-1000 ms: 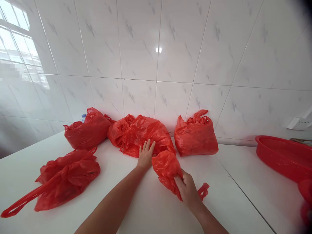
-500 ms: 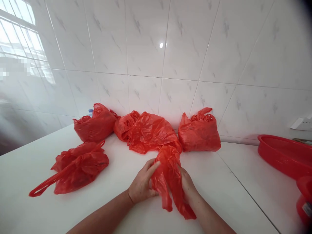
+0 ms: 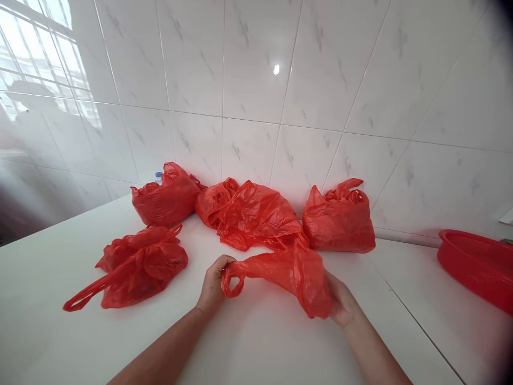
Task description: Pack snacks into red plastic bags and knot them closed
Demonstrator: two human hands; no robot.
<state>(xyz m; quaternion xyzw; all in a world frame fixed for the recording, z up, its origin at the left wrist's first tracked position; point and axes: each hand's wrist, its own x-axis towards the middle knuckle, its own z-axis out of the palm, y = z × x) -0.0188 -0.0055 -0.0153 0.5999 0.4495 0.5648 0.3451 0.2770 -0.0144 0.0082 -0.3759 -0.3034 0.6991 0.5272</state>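
Head view: red bag (image 3: pixel 288 270) between hands

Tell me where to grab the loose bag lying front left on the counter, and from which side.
Take the bag by its long handle loop, coming from the front left. The loop trails flat and clear of the bulging body, nearest the counter edge, with nothing over it.

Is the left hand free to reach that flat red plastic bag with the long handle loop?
Probably not at once: the left hand grips a handle of the empty red plastic bag, though bare white counter lies between it and the flat red plastic bag.
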